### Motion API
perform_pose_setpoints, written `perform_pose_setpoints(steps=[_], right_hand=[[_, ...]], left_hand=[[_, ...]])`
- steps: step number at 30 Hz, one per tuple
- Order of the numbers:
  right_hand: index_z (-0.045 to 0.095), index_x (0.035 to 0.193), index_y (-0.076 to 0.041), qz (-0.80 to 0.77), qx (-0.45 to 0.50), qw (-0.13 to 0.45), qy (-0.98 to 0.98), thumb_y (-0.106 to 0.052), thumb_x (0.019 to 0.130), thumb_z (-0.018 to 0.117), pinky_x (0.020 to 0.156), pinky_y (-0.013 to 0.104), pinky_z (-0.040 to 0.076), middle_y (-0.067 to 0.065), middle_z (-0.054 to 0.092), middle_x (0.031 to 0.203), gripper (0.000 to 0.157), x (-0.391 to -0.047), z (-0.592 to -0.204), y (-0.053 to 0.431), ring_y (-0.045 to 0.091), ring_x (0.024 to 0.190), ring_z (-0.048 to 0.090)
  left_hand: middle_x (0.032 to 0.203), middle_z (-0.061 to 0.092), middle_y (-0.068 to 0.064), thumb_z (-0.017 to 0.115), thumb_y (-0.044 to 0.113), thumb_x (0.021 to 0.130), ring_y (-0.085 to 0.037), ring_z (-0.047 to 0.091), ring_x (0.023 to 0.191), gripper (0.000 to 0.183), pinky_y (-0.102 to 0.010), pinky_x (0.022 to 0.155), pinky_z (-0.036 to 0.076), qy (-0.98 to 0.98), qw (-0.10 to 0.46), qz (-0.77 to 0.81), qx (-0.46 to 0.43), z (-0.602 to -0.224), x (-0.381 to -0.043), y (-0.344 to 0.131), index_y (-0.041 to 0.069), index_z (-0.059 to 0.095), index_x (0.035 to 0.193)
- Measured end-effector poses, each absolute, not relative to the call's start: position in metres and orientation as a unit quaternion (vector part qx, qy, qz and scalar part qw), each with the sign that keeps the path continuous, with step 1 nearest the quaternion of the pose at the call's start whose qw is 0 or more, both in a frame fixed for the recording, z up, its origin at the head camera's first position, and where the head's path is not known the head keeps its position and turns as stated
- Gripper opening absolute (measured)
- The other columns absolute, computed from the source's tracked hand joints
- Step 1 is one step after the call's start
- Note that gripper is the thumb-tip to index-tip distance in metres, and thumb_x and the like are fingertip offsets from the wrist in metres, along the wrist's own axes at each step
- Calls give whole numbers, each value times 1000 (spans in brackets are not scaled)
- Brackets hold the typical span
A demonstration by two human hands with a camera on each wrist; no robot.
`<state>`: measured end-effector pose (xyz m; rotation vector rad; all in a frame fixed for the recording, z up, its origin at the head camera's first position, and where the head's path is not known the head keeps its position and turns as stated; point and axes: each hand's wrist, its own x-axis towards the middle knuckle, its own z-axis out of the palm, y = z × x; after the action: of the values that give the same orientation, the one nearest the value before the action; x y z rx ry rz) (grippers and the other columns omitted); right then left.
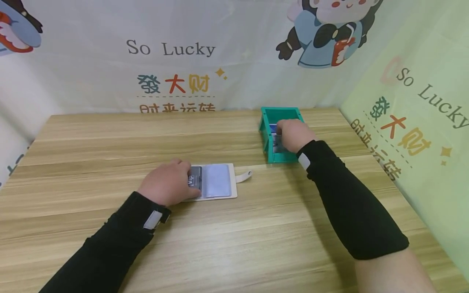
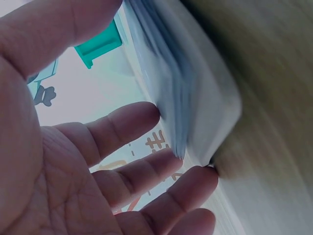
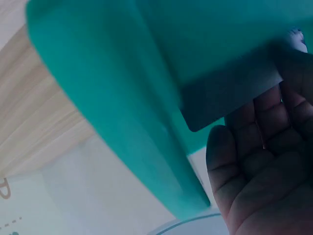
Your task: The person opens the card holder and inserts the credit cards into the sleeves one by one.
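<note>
An open card holder point(image 1: 234, 191) lies on the table, with a grey card marked VIP point(image 1: 196, 179) under its left sleeve and a pale clear sleeve point(image 1: 217, 180) on its right. My left hand point(image 1: 166, 183) rests over its left end. In the left wrist view those fingers point(image 2: 129, 122) are loosely extended and touch the edge of the stacked sleeves point(image 2: 166, 88). Inside a green box point(image 1: 280, 110) at the back right, my right hand point(image 1: 294, 134) pinches a dark card point(image 3: 230, 95) between thumb and fingers, as the right wrist view shows.
From the card holder's right side sticks out a white strap point(image 1: 243, 176) with a snap. Blue and grey card surfaces point(image 1: 277, 143) show inside the box. Printed cloth point(image 1: 242, 85) hangs behind and to the right of the wooden table point(image 1: 227, 244).
</note>
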<state>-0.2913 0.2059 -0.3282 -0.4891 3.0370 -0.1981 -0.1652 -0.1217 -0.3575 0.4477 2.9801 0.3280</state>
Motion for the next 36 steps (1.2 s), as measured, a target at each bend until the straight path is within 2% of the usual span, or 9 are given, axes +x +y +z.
perform_pose_setpoints(steps=[5,11,16,20,24,29,32,36], right_hand=[[62,103,-2,-100,-159,31,982,-5,94,46,82,44,47,15,62,102,18,-286,-318,210,26,88,54],[59,104,-1,-174,-90,-13,980,-12,96,50,77,46,47,16,60,102,17,-275,-300,217,29,85,52],[58,106,-3,-271,-31,-61,960,-17,96,52,71,41,47,13,59,100,18,-261,-287,215,27,86,51],[61,110,-5,-311,-32,-96,945,-18,94,57,69,37,45,10,60,97,22,-250,-286,207,23,84,51],[61,114,-5,-364,-51,-114,923,-17,91,61,64,33,44,8,62,91,25,-241,-293,191,19,80,52],[59,114,-5,-450,-88,-106,882,-13,89,63,53,27,45,6,64,86,26,-231,-306,167,15,73,55],[57,115,-6,-489,-102,-84,862,-12,89,63,51,24,45,6,65,87,27,-226,-315,151,15,72,57],[56,115,-6,-544,-105,-46,831,-10,89,63,56,24,50,8,64,88,27,-218,-324,131,17,76,58]], left_hand=[[85,53,-6,75,51,71,-21,48,68,59,-34,55,44,982,50,104,147,-357,-164,-122,3,60,102],[92,55,-8,68,51,79,-24,47,76,54,-39,67,44,984,20,95,149,-357,-163,-122,2,62,102],[99,59,-11,63,47,84,-23,49,80,56,-41,73,46,982,-1,110,155,-355,-163,-121,0,59,113],[114,59,-15,62,46,86,-26,53,95,62,-46,83,47,981,-7,127,149,-354,-165,-119,-1,53,125],[125,54,-18,61,47,86,-31,48,111,67,-50,93,42,978,-14,149,142,-353,-166,-117,0,48,132],[129,53,-16,58,51,87,-29,45,116,72,-50,96,40,971,-15,192,142,-351,-166,-115,3,41,139],[124,56,-12,57,52,88,-25,50,109,74,-48,90,45,962,-7,234,141,-349,-166,-113,5,37,141],[116,60,-5,57,51,89,-15,55,97,74,-43,82,50,941,7,309,135,-348,-167,-110,9,32,145]])
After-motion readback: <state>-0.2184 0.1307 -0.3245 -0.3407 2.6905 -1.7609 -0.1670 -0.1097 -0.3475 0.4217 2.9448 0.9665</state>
